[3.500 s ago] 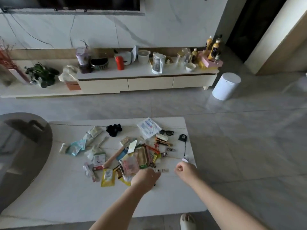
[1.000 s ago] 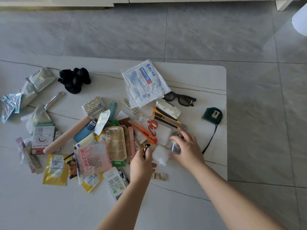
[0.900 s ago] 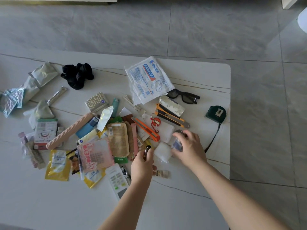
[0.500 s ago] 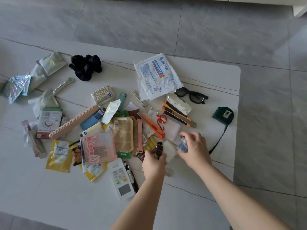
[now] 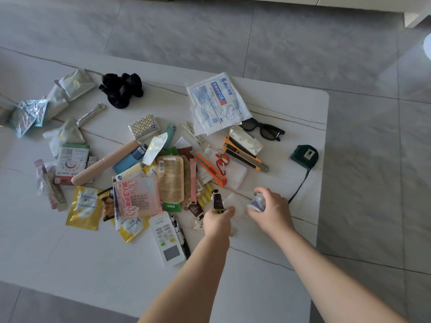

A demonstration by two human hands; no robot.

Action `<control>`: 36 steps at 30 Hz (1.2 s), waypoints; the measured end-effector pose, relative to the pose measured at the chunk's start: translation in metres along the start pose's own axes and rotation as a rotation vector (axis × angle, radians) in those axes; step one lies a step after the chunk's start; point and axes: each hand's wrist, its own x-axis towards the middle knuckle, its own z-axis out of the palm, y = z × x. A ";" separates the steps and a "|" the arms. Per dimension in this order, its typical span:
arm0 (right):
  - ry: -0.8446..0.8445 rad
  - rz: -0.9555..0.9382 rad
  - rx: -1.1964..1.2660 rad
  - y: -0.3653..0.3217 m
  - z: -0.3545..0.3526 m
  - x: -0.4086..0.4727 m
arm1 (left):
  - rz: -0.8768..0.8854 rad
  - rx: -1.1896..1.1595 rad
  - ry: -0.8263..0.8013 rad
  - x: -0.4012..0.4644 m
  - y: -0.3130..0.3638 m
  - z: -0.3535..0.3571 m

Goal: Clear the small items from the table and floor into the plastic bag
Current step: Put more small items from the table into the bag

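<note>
A white marble table (image 5: 268,252) carries a heap of several small items. My left hand (image 5: 218,221) grips a small dark tube (image 5: 217,201) with a black cap, held upright just above the heap's near edge. My right hand (image 5: 271,212) holds a small blue-and-white bottle (image 5: 257,202) with a silver cap. Between my hands lies a small clear plastic packet (image 5: 233,199). An orange utility knife (image 5: 210,169), a red carabiner (image 5: 221,158) and a white remote (image 5: 166,238) lie close by. No plastic bag shows in this view.
Sunglasses (image 5: 263,130), a green tape measure (image 5: 304,157) with its strap hanging over the right edge, a mask packet (image 5: 217,101) and a black scrunchie (image 5: 122,89) lie farther back. Sachets and wrappers spread to the left. Grey floor tiles (image 5: 373,159) surround the table.
My head has tilted down from the room to the tabletop. My left hand has lifted the dark tube from the heap; my right hand still holds the small bottle, slightly raised.
</note>
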 end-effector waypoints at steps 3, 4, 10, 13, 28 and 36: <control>-0.079 0.071 0.188 -0.011 -0.020 -0.015 | -0.043 -0.116 -0.057 -0.023 0.008 -0.012; -0.099 0.077 0.241 -0.016 -0.028 -0.023 | -0.054 -0.158 -0.078 -0.033 0.010 -0.017; -0.215 0.024 0.489 -0.063 -0.084 -0.087 | 0.012 -0.320 -0.140 -0.111 0.031 -0.064; -0.303 -0.067 0.534 -0.091 -0.113 -0.130 | 0.077 -0.387 -0.138 -0.167 0.039 -0.098; -0.761 -0.250 0.598 -0.238 -0.111 -0.326 | 0.277 -0.694 -0.093 -0.362 -0.024 -0.310; -1.002 -0.377 0.492 -0.326 -0.042 -0.439 | 0.430 -0.895 0.020 -0.403 -0.114 -0.450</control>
